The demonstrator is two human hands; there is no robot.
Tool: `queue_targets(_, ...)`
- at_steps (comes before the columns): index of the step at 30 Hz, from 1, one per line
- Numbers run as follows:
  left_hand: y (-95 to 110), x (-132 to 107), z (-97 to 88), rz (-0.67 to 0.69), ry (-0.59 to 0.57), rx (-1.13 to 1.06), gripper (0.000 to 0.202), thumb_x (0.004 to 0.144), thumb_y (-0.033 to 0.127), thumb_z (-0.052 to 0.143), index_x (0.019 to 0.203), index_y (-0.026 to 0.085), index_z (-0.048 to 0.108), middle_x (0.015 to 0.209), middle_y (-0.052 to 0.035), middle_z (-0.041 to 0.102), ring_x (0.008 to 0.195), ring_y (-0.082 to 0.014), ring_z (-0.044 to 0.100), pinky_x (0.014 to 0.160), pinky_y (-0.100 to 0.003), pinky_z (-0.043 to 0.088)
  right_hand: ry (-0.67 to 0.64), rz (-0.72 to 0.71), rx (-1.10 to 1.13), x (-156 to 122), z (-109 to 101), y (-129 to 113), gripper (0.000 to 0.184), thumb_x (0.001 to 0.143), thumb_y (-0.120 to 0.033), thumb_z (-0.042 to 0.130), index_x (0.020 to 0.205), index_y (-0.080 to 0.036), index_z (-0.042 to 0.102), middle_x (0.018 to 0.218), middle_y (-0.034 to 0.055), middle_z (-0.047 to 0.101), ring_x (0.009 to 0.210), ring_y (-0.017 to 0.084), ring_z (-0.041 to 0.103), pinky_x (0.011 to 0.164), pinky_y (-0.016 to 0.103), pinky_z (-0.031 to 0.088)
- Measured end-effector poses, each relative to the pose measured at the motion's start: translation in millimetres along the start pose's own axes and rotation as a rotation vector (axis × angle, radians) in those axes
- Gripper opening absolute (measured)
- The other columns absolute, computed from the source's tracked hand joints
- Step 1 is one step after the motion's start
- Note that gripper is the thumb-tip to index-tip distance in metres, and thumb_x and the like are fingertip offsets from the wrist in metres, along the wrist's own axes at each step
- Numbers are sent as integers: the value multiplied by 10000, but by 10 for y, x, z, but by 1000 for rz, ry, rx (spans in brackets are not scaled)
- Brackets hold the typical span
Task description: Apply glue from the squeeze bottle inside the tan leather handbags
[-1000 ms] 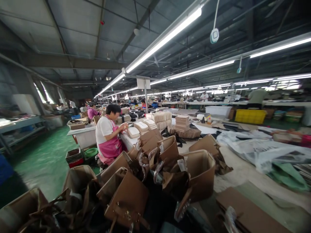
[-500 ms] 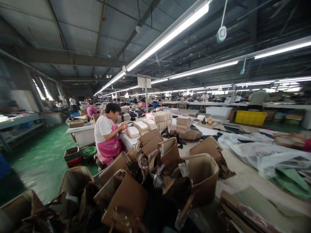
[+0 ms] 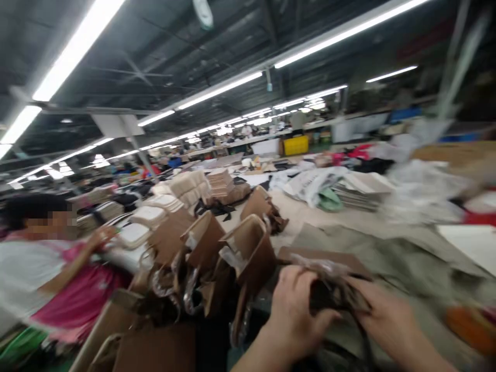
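Note:
My left hand (image 3: 290, 307) is curled at the near edge of a flat-lying brown bag (image 3: 325, 254), its thumb stretched below the fingers. My right hand (image 3: 387, 315) closes on the same bag from the right, at a bunched brown and dark part. Clear plastic wrap (image 3: 321, 264) lies along the bag's upper part, between and above my hands. Just left of my left hand stands an open-topped brown bag (image 3: 256, 253) with a plastic-wrapped handle. Motion blur smears the picture, and several fingertips are hidden.
More brown bags (image 3: 201, 243) crowd the left. Stacked pale padded pieces (image 3: 141, 217) lie behind them, beside a seated co-worker (image 3: 65, 274) in a pink apron. Grey-green cloth (image 3: 372, 253) spreads on the right, below stacked sheets (image 3: 362, 188) and clear plastic bags (image 3: 424, 191).
My view has swung right and closer to the table. Both my hands, out of sight before, are now on the brown bag at the right. The co-worker now appears at the far left.

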State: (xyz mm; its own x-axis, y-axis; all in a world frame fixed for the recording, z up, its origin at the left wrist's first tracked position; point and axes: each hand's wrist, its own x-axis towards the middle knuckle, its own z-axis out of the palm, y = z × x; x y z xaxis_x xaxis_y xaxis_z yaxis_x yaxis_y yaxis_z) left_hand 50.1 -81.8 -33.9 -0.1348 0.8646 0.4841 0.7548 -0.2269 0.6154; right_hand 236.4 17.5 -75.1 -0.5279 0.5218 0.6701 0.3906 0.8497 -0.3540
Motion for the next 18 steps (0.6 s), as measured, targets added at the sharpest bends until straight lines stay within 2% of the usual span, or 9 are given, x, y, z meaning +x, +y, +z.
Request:
queue_targets(1, -71, 54, 45, 87, 22, 105, 695, 696, 313, 810, 1319, 134, 560, 1294, -203, 595, 1225, -357, 541, 1057, -523, 439, 1, 39, -9, -7, -35, -20, 254, 936, -245, 515, 1155, -252, 644, 1057, 69, 719, 931, 239, 691, 783, 388, 592)
queue_targets(2, -135, 104, 99, 157, 20, 185, 798, 661, 273, 832, 1371, 124, 501, 1327, -215, 571, 1249, -373, 525, 1052, -538, 449, -1, 70, -4, 14, -61, -46, 275, 897, -196, 519, 1132, -243, 653, 1047, 65, 731, 934, 242, 699, 791, 384, 588)
queue_targets(4, -244, 190, 216, 269, -24, 263, 838, 621, 248, 846, 1358, 111, 472, 1278, -211, 603, 1219, -385, 553, 1023, -547, 478, -6, 126, 45, 106, -94, -102, 293, 830, -135, 549, 1087, -211, 667, 1053, 61, 741, 947, 232, 702, 828, 365, 571)
queue_targets(7, -344, 311, 383, 417, 30, 316, 601, 674, 230, 768, 1217, 137, 529, 1068, -157, 686, 993, -340, 662, 872, -507, 549, -29, 193, 123, 242, -126, -179, 256, 788, -112, 586, 1006, -205, 683, 980, 42, 749, 896, 210, 698, 804, 321, 546)
queue_targets(9, -344, 405, 472, 491, 83, 350, 429, 711, 206, 698, 1114, 156, 559, 948, -126, 701, 851, -309, 681, 766, -471, 554, -49, 252, 125, 283, -141, -213, 242, 755, -103, 610, 967, -199, 680, 934, 44, 743, 867, 213, 686, 784, 313, 530)
queue_targets(11, -288, 508, 536, 522, 112, 367, 343, 734, 162, 638, 1070, 159, 573, 920, -123, 704, 826, -303, 680, 759, -465, 538, -49, 327, 103, 299, -149, -225, 289, 720, -88, 621, 989, -187, 658, 949, 58, 732, 877, 221, 673, 793, 313, 517)
queue_targets(14, -169, 650, 592, 533, 90, 349, 331, 751, 88, 574, 1073, 161, 588, 949, -126, 711, 878, -299, 680, 806, -454, 528, -70, 438, 90, 320, -149, -202, 412, 700, -66, 602, 1099, -170, 590, 999, 70, 708, 921, 217, 654, 815, 303, 500)
queue_targets(18, -135, 756, 631, 596, 55, 309, 284, 773, 64, 545, 1037, 148, 610, 895, -118, 731, 803, -271, 699, 752, -413, 553, -108, 496, 78, 347, -152, -152, 403, 700, -77, 607, 1091, -171, 576, 949, 67, 686, 895, 225, 637, 790, 315, 496)
